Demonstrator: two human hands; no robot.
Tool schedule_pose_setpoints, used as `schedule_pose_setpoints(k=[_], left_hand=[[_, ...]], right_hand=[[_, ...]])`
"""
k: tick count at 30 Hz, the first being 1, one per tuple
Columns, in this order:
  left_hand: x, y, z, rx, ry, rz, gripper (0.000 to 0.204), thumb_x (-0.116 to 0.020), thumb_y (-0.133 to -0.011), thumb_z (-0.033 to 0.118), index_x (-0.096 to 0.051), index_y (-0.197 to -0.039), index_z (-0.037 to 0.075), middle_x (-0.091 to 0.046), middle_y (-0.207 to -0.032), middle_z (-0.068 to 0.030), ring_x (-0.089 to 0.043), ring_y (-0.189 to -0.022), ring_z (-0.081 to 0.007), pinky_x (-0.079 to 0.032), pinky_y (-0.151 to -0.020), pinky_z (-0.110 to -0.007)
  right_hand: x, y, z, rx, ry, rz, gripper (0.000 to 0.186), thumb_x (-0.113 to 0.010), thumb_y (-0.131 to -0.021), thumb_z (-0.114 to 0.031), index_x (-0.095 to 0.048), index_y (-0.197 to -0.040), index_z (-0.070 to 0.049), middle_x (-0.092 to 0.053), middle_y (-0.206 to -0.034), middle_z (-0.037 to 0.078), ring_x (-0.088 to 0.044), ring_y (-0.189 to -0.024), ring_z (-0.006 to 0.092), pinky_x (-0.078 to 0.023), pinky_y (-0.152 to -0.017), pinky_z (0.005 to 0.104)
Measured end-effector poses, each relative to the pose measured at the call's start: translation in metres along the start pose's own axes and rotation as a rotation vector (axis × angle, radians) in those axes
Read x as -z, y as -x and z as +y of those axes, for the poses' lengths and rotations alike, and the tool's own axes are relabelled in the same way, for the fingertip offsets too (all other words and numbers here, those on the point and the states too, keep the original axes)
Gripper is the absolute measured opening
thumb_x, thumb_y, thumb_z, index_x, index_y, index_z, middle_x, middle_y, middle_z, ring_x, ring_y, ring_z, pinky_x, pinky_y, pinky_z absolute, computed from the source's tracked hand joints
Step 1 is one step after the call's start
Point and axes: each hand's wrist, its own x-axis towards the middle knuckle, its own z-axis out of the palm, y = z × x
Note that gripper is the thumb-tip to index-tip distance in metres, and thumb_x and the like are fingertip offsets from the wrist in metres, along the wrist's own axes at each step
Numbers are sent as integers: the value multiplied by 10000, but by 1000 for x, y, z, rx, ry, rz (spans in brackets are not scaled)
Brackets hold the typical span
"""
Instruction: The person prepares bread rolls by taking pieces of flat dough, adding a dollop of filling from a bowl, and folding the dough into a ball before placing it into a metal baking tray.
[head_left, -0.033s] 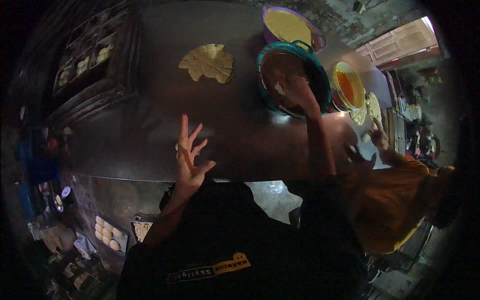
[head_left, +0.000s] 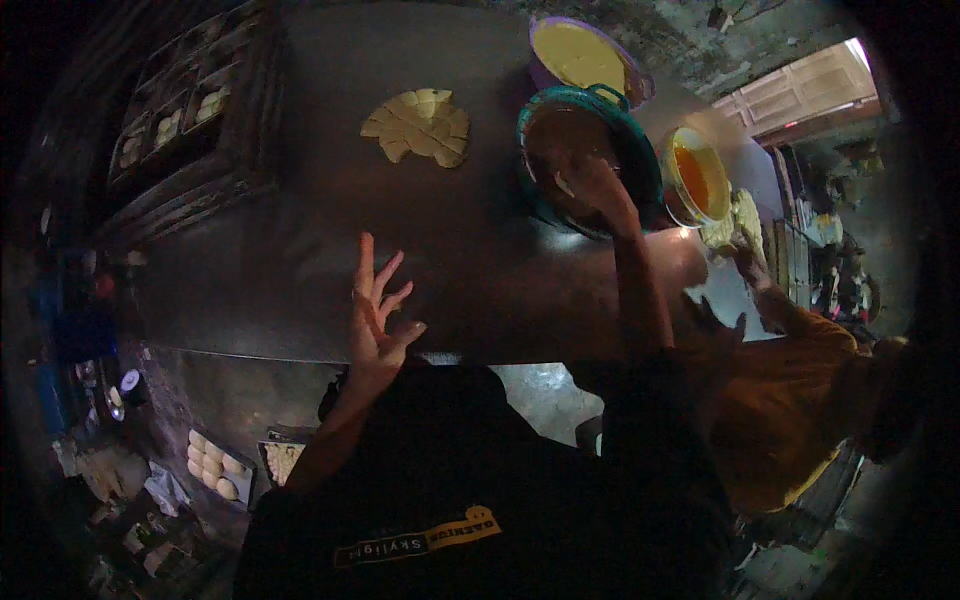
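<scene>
Above the near edge of the dark table, my left hand is raised with fingers spread and nothing in them. My right hand reaches down into a teal basin with brownish contents, its fingers curled together. A small pale bit shows by those fingertips; shadow hides what it is. Forward of my left hand, a flat round of pale dough, cut into wedges and with some gone from its near side, lies on the table.
Behind the basin stands a purple tub of pale yellow mix. To its right is a white bucket with orange liquid. A co-worker's hand is at pale dough. At far left sits a dark wooden crate; below, a tray of dough balls.
My right hand has shifted slightly inside the basin. The co-worker's hand has moved left, to the pale dough. My left hand stays nearly still.
</scene>
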Motion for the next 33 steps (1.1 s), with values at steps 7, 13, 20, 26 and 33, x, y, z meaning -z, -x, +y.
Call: schedule_pose_setpoints(k=[7,13,20,26,33], left_hand=[[55,28,-13,118,78,129,875,-682,-905,237,-124,-1557,61,-156,-1614,-181,-491,-1313,-318,-490,-977,-364],[60,23,0,117,97,59,830,-662,-933,345,-177,-1538,47,-222,-1588,-180,-539,-1258,-311,-498,-967,-379],[59,17,9,285,190,-127,500,-569,-1001,244,-412,-1411,3,-432,-1463,-165,-562,-1224,-275,-501,-965,-388],[72,24,-4,291,443,-10,351,-522,-1030,249,-519,-1271,-5,-532,-1341,-113,-573,-1175,-201,-455,-988,-335],[96,29,26,375,212,264,246,-539,-1013,127,-542,-1229,11,-567,-1237,-81,-576,-1126,-172,-435,-973,-306]], right_hand=[[77,-29,-14,-127,-422,-440,465,-561,-883,-147,-498,-1341,-92,-658,-1071,240,-668,-877,442,-552,-757,500],[61,-29,-25,-403,-490,-495,361,-523,-918,-242,-612,-1221,-67,-652,-1069,251,-641,-952,443,-521,-788,491],[142,-65,-89,-696,-1030,-356,403,-474,-990,-345,-589,-1277,-86,-649,-1151,213,-616,-1112,327,-471,-934,440],[176,-60,-244,-700,-1737,-434,472,-473,-1015,-385,-578,-1323,-44,-662,-1157,171,-601,-1159,260,-452,-975,380],[197,-91,-300,-353,-1193,-144,371,-700,-888,-118,-596,-1217,17,-682,-1074,159,-654,-1002,261,-517,-843,358]])
